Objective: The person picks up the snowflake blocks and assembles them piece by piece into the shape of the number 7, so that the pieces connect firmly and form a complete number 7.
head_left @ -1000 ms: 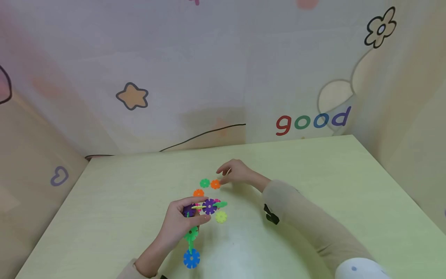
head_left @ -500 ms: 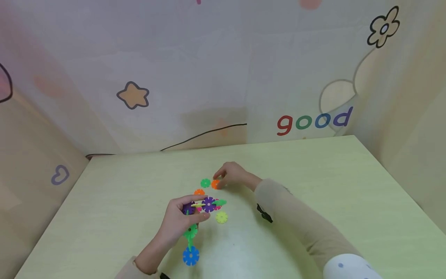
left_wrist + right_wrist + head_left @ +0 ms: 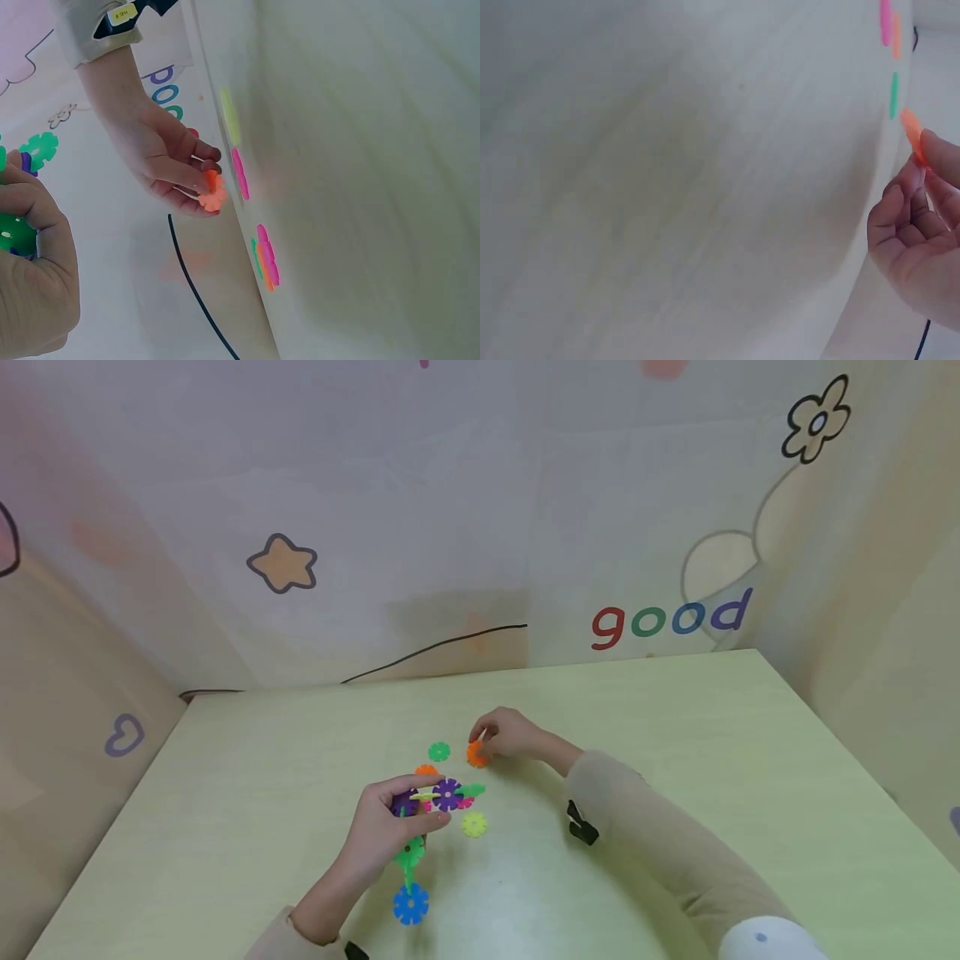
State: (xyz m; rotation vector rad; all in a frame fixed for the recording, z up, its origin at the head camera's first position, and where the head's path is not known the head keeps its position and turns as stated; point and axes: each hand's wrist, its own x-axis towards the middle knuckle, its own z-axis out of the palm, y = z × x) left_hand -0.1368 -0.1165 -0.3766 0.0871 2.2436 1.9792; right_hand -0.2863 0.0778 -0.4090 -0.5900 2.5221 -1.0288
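Holding one orange disc: right fingers; one chain: left fingers.

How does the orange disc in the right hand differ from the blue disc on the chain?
The orange disc is single and pinched by the right hand; the blue disc ends the chain held by the left hand. The orange is farther from the head camera than the blue. Both have notched rims.

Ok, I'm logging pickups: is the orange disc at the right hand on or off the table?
Off: the right hand pinches the disc, and the left wrist view shows it raised above the table.
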